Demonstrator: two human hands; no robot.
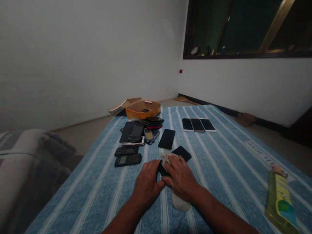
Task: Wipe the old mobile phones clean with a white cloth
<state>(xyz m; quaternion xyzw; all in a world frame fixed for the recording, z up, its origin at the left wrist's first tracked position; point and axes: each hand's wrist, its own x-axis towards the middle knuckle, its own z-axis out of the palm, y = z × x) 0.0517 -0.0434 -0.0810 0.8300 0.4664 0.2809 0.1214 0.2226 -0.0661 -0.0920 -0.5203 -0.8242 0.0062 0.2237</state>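
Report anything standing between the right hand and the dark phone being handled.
A pale cloth does: it is bunched under the fingers of the right hand, over part of the dark phone. Nothing visible separates the left hand from the phone's left side.

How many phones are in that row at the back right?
3, side by side: the left phone, the middle phone and the right phone, all on the striped cover. None looks hidden.

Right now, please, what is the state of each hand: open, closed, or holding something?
Left hand: holding a dark phone at its edge.
Right hand: closed on a pale cloth, with the cloth against the same phone.
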